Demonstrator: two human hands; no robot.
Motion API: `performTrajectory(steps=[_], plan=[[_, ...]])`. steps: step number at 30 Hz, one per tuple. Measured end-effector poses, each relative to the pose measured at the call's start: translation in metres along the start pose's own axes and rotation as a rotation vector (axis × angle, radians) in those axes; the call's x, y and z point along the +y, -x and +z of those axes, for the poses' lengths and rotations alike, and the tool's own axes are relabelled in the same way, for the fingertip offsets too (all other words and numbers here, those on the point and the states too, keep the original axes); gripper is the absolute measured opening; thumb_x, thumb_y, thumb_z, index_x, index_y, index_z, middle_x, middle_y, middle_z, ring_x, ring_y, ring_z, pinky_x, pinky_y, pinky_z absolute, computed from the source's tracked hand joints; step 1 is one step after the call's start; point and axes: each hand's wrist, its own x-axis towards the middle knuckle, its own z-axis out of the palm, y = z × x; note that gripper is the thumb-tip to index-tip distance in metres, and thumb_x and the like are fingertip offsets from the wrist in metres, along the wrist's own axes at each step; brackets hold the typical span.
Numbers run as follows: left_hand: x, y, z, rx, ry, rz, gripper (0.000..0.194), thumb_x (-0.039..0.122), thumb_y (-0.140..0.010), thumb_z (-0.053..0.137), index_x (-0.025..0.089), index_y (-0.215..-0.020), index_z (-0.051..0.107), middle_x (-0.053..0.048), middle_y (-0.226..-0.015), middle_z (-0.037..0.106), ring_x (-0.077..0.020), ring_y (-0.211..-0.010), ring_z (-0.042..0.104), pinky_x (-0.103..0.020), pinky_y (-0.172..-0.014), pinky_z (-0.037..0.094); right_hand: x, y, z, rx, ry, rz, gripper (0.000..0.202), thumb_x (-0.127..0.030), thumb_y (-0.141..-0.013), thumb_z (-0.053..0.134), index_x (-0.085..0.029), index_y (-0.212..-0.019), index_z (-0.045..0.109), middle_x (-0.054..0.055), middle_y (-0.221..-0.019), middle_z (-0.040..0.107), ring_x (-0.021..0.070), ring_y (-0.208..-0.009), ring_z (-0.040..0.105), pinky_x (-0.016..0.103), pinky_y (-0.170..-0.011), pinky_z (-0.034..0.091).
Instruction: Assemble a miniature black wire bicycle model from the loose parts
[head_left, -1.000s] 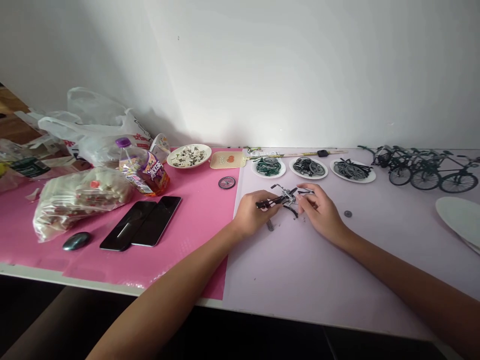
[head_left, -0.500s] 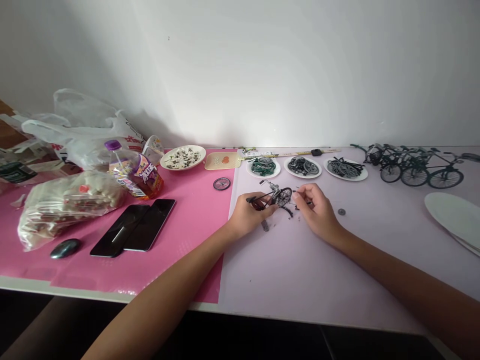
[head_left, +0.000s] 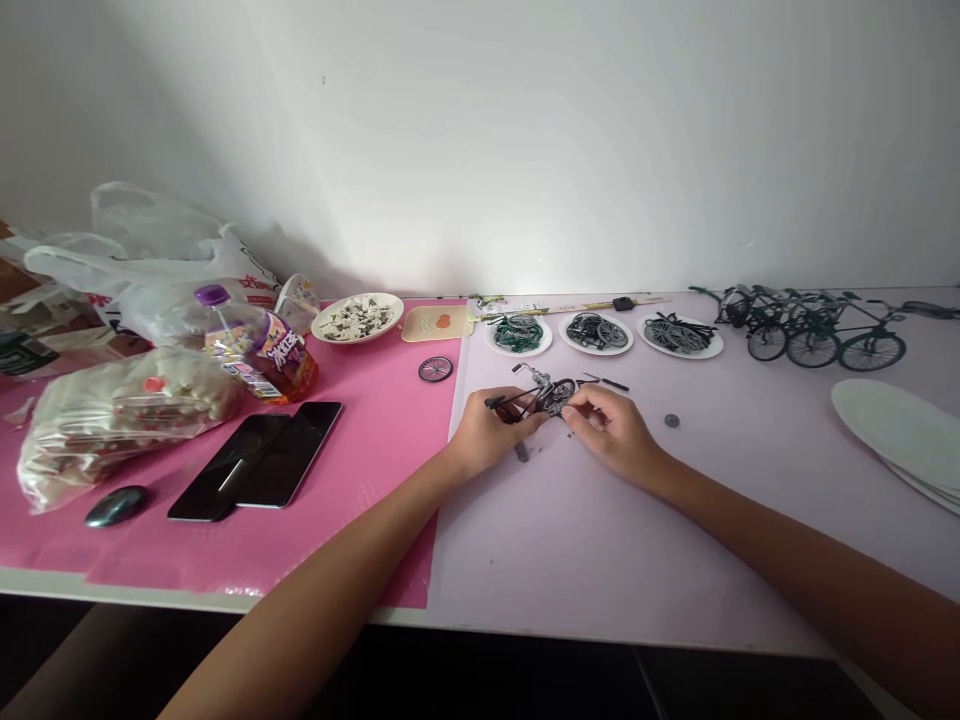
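A small model bicycle (head_left: 540, 378) with silver handlebars is gripped by its rear part in my left hand (head_left: 486, 432). Its front wheel (head_left: 557, 397) points to the right. My right hand (head_left: 619, 432) is closed in a pinch against that wheel; whatever sits between the fingertips is hidden. Just behind my right hand lies a thin dark tool (head_left: 615, 384), like a small screwdriver. A dark ridged piece (head_left: 522, 452) and tiny bits rest below the hands. To the right is a small grey disc (head_left: 672, 421), and a loose wheel (head_left: 435, 369) lies on the pink sheet.
Plates of green parts (head_left: 517, 335), black parts (head_left: 596, 333) and grey wheels (head_left: 681, 335) line the back. Assembled bicycles (head_left: 814, 330) stand right, above white plates (head_left: 885, 420). Leftward are two phones (head_left: 289, 465), a drink bottle (head_left: 262, 350) and a stuffed bag (head_left: 127, 415).
My right hand has moved left and its fingertips now meet the front wheel. The thin tool behind it shows more fully. The whole view has shifted slightly.
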Motion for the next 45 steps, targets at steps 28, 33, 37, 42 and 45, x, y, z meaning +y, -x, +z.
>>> performTrajectory(steps=[28,33,37,42,45], plan=[[-0.013,-0.007,-0.007,0.027,-0.012,0.004,0.038,0.049,-0.078,0.085,0.016,-0.075,0.066,-0.002,-0.073,0.058,-0.0118,-0.063,0.046,-0.028,-0.058,0.035,0.002,0.000,0.001,-0.087,-0.033,0.142,0.026,-0.044,-0.103,0.058,-0.023,-0.089,0.066,0.001,-0.079,0.066,0.0180,-0.069,0.054,0.032,-0.065,0.042],[-0.014,-0.006,-0.007,0.032,-0.029,0.014,0.043,0.053,-0.078,0.085,0.017,-0.071,0.063,0.000,-0.070,0.053,-0.0115,-0.062,0.045,-0.027,-0.059,0.035,0.003,-0.002,0.003,-0.034,0.014,0.071,0.016,-0.037,-0.098,0.064,-0.023,-0.093,0.069,0.002,-0.086,0.071,0.0178,-0.069,0.053,0.032,-0.066,0.042],[-0.011,-0.003,-0.006,0.014,-0.052,0.041,0.044,0.054,-0.080,0.083,0.017,-0.069,0.060,0.000,-0.069,0.050,-0.0117,-0.063,0.044,-0.027,-0.059,0.036,0.006,-0.001,0.002,-0.054,0.040,0.069,0.029,-0.041,-0.101,0.058,-0.022,-0.081,0.067,0.001,-0.071,0.063,0.0176,-0.063,0.051,0.032,-0.061,0.039],[-0.014,-0.004,-0.007,0.007,-0.073,0.039,0.042,0.053,-0.082,0.082,0.017,-0.071,0.062,0.000,-0.070,0.051,-0.0120,-0.063,0.044,-0.027,-0.059,0.036,0.007,0.000,0.002,-0.073,0.035,0.123,0.035,-0.047,-0.103,0.056,-0.022,-0.082,0.067,0.000,-0.066,0.059,0.0168,-0.059,0.049,0.031,-0.056,0.037],[-0.014,-0.004,-0.006,0.019,-0.073,0.034,0.043,0.054,-0.081,0.082,0.017,-0.072,0.062,0.000,-0.070,0.052,-0.0119,-0.063,0.044,-0.027,-0.059,0.036,0.005,0.000,0.003,-0.043,0.020,0.125,0.025,-0.045,-0.098,0.064,-0.022,-0.088,0.068,0.001,-0.075,0.066,0.0182,-0.067,0.056,0.030,-0.062,0.043]])
